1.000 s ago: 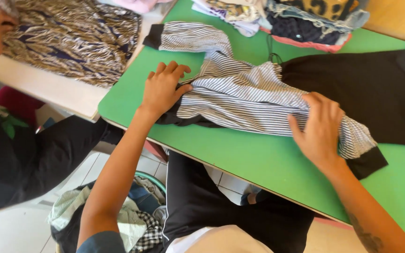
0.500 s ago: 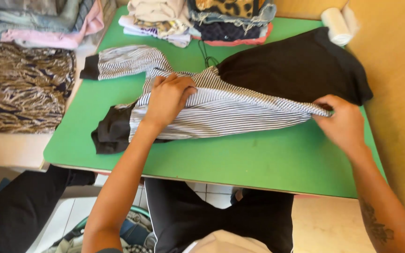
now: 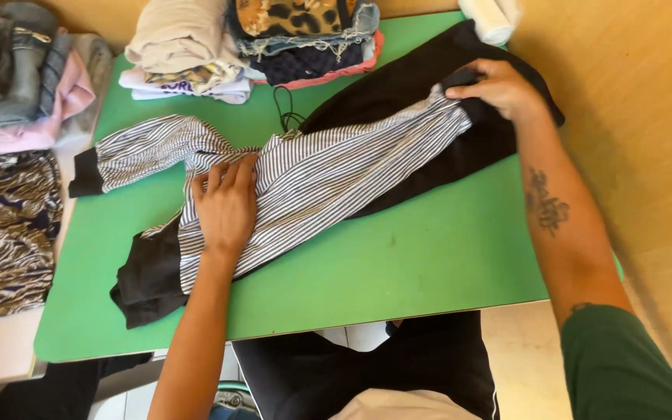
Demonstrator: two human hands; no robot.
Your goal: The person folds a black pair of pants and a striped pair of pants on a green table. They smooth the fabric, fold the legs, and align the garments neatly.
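A black-and-white striped garment point(image 3: 328, 175) with black cuffs and black body panel point(image 3: 429, 85) lies spread across the green table point(image 3: 414, 257). My left hand point(image 3: 225, 204) presses flat on the striped cloth near its middle, fingers apart. My right hand point(image 3: 499, 87) pinches the far end of a striped sleeve and its black cuff, lifted toward the table's back right. A second striped sleeve point(image 3: 145, 148) stretches left, ending in a black cuff point(image 3: 85, 173).
Folded clothes stand stacked at the table's back: a beige and white pile point(image 3: 184, 50) and a leopard-print and denim pile point(image 3: 305, 35). A white roll point(image 3: 491, 17) lies back right. Jeans and pink cloth point(image 3: 21, 78) and a zebra-print fabric point(image 3: 5, 233) lie left.
My right hand has carried the sleeve end up and back, from the table's right side toward the far right corner. My left hand stays pressed on the striped cloth. The view has shifted.
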